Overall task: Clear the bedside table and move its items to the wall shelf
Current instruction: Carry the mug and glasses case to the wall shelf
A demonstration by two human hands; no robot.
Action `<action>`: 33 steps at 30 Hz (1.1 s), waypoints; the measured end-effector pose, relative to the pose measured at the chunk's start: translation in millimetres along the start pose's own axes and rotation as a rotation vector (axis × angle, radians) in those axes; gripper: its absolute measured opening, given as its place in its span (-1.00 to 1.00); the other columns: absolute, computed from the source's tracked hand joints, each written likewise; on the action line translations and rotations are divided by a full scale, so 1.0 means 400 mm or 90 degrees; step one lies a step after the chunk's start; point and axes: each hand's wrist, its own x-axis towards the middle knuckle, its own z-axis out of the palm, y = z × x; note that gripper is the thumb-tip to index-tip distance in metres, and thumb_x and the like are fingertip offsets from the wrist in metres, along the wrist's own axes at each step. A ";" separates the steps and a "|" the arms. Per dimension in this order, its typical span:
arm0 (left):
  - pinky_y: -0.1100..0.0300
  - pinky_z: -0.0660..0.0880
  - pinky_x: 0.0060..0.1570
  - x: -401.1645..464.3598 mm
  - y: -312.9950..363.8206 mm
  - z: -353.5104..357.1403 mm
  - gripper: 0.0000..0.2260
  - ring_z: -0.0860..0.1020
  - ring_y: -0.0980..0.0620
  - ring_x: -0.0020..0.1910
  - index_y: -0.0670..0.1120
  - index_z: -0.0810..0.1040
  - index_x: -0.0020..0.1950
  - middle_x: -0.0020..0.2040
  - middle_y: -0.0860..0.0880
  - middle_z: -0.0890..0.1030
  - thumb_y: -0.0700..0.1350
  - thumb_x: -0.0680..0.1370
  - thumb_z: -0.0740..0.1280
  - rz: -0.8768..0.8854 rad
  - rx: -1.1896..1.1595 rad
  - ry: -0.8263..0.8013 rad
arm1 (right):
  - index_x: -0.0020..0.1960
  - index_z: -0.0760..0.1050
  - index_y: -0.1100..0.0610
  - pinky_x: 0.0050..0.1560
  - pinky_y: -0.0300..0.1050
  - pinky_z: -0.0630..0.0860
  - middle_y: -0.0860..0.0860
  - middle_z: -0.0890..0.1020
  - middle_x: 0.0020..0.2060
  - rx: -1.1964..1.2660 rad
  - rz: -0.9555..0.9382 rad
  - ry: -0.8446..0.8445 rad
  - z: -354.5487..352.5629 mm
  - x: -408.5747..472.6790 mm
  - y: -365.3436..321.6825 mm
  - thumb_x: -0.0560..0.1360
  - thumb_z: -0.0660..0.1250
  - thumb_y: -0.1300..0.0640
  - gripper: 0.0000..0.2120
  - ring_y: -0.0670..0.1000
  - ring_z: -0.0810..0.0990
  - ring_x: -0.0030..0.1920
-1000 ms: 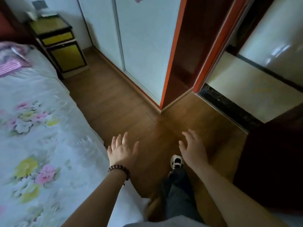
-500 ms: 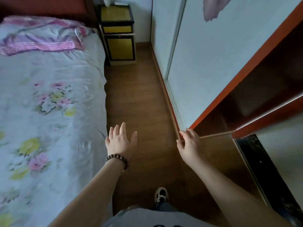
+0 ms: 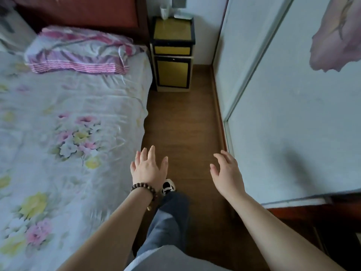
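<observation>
The bedside table (image 3: 172,29), yellow with dark edges, stands at the far end of the floor strip, between the bed's headboard and the wardrobe. A white cup (image 3: 164,11) and a flat pale item (image 3: 183,15) sit at the back of its top. My left hand (image 3: 148,169), with a bead bracelet on the wrist, hovers open over the floor by the bed's edge. To its right my right hand (image 3: 226,173) is open too, fingers loosely curled, near the wardrobe door. Both hands hold nothing and are far from the table.
A bed (image 3: 74,118) with a floral sheet and a striped pillow (image 3: 78,49) fills the left. White sliding wardrobe doors (image 3: 293,106) line the right. A narrow wooden floor strip (image 3: 181,122) runs between them to the table. My leg and shoe (image 3: 168,187) are below.
The view has swung left, away from the doorway, until it faces down the aisle at the bedside table, which now looks closer. Both hands stay open and empty.
</observation>
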 end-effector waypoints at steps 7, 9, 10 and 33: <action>-0.11 0.07 0.48 0.493 0.058 -0.152 -0.40 0.04 -0.07 0.54 0.01 0.10 0.53 0.54 -0.05 0.19 0.26 0.56 0.04 0.010 -0.002 0.030 | 0.33 0.39 0.09 0.30 0.00 0.43 0.06 0.36 0.41 0.023 -0.022 0.013 -0.004 0.489 -0.195 0.54 0.24 0.02 -0.62 0.07 0.30 0.42; -0.10 0.06 0.47 0.609 0.080 -0.198 -0.39 0.04 -0.07 0.54 0.01 0.10 0.53 0.55 -0.06 0.18 0.27 0.56 0.04 0.017 -0.005 0.037 | 0.33 0.39 0.10 0.30 0.00 0.43 0.07 0.36 0.40 0.030 -0.029 0.026 -0.022 0.608 -0.246 0.54 0.24 0.03 -0.62 0.07 0.31 0.41; -0.10 0.06 0.47 0.662 0.091 -0.217 -0.39 0.04 -0.07 0.54 0.01 0.10 0.53 0.55 -0.06 0.18 0.26 0.56 0.04 0.020 -0.005 0.040 | 0.33 0.40 0.11 0.30 0.00 0.43 0.07 0.36 0.40 0.031 -0.030 0.031 -0.030 0.662 -0.266 0.54 0.24 0.04 -0.62 0.08 0.31 0.41; -0.07 0.00 0.49 1.916 0.448 -0.327 -0.38 -0.01 -0.04 0.55 0.01 0.09 0.55 0.56 -0.04 0.13 0.27 0.56 0.03 -0.046 -0.014 0.028 | 0.35 0.39 0.17 0.37 -0.03 0.31 0.13 0.39 0.38 0.037 -0.108 -0.004 -0.016 2.052 -0.412 0.55 0.25 0.10 -0.61 0.09 0.26 0.43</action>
